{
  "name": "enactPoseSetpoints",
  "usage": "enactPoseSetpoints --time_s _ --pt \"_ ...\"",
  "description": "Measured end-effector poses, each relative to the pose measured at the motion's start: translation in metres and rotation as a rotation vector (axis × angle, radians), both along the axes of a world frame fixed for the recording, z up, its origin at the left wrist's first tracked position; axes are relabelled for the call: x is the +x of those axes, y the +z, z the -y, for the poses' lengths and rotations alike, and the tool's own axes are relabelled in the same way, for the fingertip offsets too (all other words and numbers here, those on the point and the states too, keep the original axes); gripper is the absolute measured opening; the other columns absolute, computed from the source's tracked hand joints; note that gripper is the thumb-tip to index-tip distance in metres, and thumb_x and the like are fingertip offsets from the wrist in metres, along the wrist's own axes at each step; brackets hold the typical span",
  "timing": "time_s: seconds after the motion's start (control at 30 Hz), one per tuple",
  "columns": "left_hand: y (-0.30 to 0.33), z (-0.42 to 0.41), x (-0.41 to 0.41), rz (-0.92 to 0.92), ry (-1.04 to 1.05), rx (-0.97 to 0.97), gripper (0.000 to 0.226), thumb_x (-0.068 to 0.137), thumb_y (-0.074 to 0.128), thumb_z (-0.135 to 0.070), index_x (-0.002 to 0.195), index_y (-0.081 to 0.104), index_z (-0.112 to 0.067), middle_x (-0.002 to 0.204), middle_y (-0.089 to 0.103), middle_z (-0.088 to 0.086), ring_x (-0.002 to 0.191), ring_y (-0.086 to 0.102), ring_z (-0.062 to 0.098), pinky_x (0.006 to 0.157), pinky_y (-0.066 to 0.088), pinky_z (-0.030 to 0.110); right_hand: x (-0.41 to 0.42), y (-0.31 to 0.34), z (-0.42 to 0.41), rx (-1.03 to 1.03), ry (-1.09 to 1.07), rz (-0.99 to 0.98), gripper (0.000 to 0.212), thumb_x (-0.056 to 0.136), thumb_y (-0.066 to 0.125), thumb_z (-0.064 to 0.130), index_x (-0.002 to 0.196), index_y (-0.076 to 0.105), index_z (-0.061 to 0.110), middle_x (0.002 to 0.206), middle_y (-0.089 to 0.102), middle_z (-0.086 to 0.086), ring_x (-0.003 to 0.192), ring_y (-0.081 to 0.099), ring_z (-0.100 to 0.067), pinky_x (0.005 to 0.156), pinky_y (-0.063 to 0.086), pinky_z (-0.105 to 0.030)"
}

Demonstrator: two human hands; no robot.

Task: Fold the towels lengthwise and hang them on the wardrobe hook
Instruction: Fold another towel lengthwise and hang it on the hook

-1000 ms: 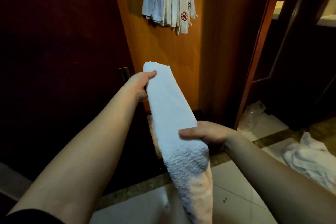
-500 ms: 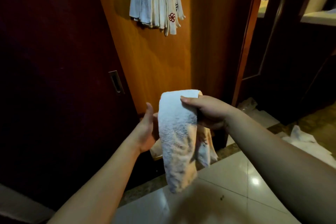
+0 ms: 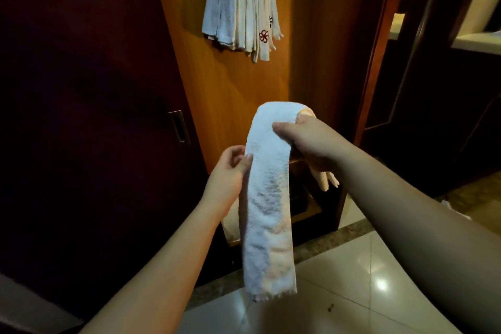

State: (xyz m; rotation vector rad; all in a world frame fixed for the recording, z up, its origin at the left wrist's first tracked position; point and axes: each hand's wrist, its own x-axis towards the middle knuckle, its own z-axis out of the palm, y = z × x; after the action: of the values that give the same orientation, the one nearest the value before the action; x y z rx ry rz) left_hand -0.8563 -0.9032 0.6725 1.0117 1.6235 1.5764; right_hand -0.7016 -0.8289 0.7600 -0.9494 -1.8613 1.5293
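Towel (image 3: 267, 198), folded into a long narrow strip, is draped over the right hand (image 3: 306, 141) and pinched at its bend, presumably so both tails hang ready for hooking. Its near tail is steadied by the left hand (image 3: 230, 171) with curled fingers, below the hung towels (image 3: 241, 5) on the wardrobe panel (image 3: 233, 84).

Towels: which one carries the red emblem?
One of the hanging towels, near the bunch's right edge, on the wardrobe panel. The folded towel in the hands shows none.
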Motion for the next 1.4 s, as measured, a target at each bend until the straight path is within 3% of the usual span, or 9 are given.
enactPoseSetpoints --time_s 0.2,0.37,0.6,0.8,0.9,1.03,1.23,1.3,1.4 --pt "0.009 0.009 0.036 -0.379 0.097 0.151 0.056 0.092 0.057 -0.054 0.140 0.033 -0.037 0.137 0.039 -0.017 0.124 0.045 0.003 0.094 0.047 0.026 -0.020 0.036 0.000 0.234 -0.216 0.096 0.027 0.103 0.047 0.028 0.083 0.055 0.012 0.081 0.065 -0.011 0.068 0.068 -0.021 0.050 0.056 -0.027" --pt "0.020 -0.005 0.044 -0.493 0.193 0.149 0.048 0.099 0.051 -0.020 0.145 0.040 -0.031 0.129 0.047 -0.023 0.113 0.049 -0.004 0.081 0.042 0.010 -0.032 0.052 0.000 0.296 -0.291 0.068 0.031 0.104 0.044 0.028 0.078 0.053 0.013 0.084 0.066 -0.014 0.072 0.070 -0.025 0.068 0.063 -0.040" --pt "-0.001 -0.014 -0.001 -0.710 0.350 -0.115 0.024 0.091 0.053 -0.011 0.093 0.059 -0.033 0.076 0.060 -0.009 0.064 0.058 0.008 0.051 0.049 0.033 -0.017 0.069 -0.027 0.253 -0.462 -0.064 0.023 0.104 0.043 0.025 0.094 0.057 0.009 0.083 0.066 -0.007 0.066 0.068 -0.018 0.046 0.053 -0.022" --pt "-0.017 0.000 -0.055 -0.776 0.417 -0.250 0.012 0.092 0.058 -0.020 0.099 0.061 -0.029 0.085 0.060 -0.012 0.068 0.055 0.005 0.051 0.038 0.027 0.010 0.072 -0.053 0.139 -0.587 -0.100 0.027 0.099 0.046 0.024 0.119 0.052 0.006 0.078 0.066 -0.004 0.065 0.074 -0.026 0.076 0.062 -0.052" --pt "-0.014 0.012 -0.075 -0.679 0.423 -0.154 0.021 0.088 0.059 -0.009 0.097 0.064 -0.027 0.086 0.061 -0.012 0.076 0.056 0.007 0.058 0.042 0.029 0.017 0.071 -0.061 0.030 -0.623 -0.246 0.019 0.099 0.047 0.019 0.116 0.049 0.011 0.080 0.064 0.000 0.062 0.071 -0.018 0.087 0.054 -0.063" --pt "0.002 0.027 -0.092 -0.369 0.463 0.074 0.023 0.085 0.061 0.000 0.090 0.067 -0.022 0.087 0.067 -0.005 0.085 0.063 0.015 0.069 0.047 0.031 0.022 0.074 -0.071 -0.142 -0.636 -0.477 0.013 0.101 0.047 0.011 0.113 0.042 0.013 0.087 0.060 -0.002 0.087 0.064 -0.021 0.096 0.053 -0.053" --pt "0.075 0.042 -0.117 0.013 0.257 0.741 0.025 0.090 0.059 0.000 0.101 0.060 -0.022 0.091 0.070 -0.011 0.085 0.064 0.003 0.077 0.052 0.022 0.030 0.085 -0.090 -0.278 -0.614 -0.705 0.035 0.097 0.050 0.002 0.129 0.044 0.013 0.117 0.058 -0.009 0.085 0.061 -0.020 0.067 0.050 -0.038" --pt "0.065 0.040 -0.122 0.160 0.018 0.607 0.024 0.090 0.064 -0.011 0.113 0.063 -0.018 0.106 0.072 0.002 0.095 0.069 0.016 0.082 0.058 0.031 0.031 0.083 -0.093 -0.292 -0.594 -0.798 0.039 0.095 0.049 -0.002 0.132 0.043 0.010 0.119 0.059 -0.014 0.094 0.065 -0.027 0.061 0.055 -0.040" --pt "0.030 0.037 -0.110 0.114 -0.035 0.226 0.037 0.068 0.084 -0.024 0.101 0.070 -0.012 0.088 0.076 0.006 0.079 0.071 0.027 0.062 0.059 0.029 0.028 0.073 -0.096 -0.297 -0.580 -0.816 0.042 0.096 0.049 0.001 0.137 0.039 0.009 0.120 0.059 -0.017 0.101 0.066 -0.032 0.057 0.059 -0.040"
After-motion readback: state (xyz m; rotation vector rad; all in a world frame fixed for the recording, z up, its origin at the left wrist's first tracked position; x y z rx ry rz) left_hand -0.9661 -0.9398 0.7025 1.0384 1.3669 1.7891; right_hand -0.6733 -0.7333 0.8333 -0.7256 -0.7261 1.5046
